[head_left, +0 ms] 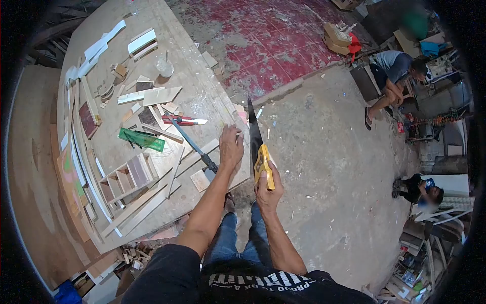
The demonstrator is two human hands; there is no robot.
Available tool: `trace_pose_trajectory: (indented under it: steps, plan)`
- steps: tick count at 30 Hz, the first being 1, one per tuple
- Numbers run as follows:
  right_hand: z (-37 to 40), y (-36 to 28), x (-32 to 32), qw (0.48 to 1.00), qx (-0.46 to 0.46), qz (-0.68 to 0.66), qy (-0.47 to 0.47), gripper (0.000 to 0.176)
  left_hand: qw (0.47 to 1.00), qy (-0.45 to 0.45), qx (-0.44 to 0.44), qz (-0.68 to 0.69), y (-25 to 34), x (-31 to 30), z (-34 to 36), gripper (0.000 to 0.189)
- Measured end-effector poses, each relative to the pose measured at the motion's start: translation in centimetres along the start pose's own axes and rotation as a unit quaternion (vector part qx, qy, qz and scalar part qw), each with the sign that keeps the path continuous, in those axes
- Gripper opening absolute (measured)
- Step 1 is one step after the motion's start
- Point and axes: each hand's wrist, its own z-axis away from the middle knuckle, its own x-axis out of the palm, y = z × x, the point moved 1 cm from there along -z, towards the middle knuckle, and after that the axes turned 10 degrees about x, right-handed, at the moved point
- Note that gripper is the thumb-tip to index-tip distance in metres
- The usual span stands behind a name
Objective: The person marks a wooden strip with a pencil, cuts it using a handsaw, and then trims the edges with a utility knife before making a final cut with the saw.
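Note:
My right hand (266, 191) is closed around the yellow handle of a handsaw (256, 137). The dark blade points away from me, just beyond the workbench edge. My left hand (231, 147) rests at the bench edge, left of the blade, with its fingers bent down; whatever lies under them is hidden. Beside my left forearm lies a long tool with a black grip and a bluish metal shaft (190, 141). A red utility knife (185, 120) lies farther up, near a green plastic tray (142, 140).
The workbench (197, 76) carries scattered wood offcuts, a small compartmented wooden box (129, 177), a plastic cup (164, 67) and long strips. One person (400, 76) sits at the right; another person (422, 192) is lower right. Scrap wood (420, 258) is piled at lower right.

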Motion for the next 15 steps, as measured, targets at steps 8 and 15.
trace_pose_trajectory:
  steps: [8,15]
  plan:
    - [0.6,-1.3,-0.9,0.975,0.139,-0.176,-0.005,0.038,0.998,0.047,0.032,0.008,1.3,-0.4,2.9,0.034]
    - [0.6,-2.7,-11.1,0.967,0.173,-0.165,0.089,0.039,0.997,0.036,0.012,0.067,3.2,-2.7,5.3,0.028]
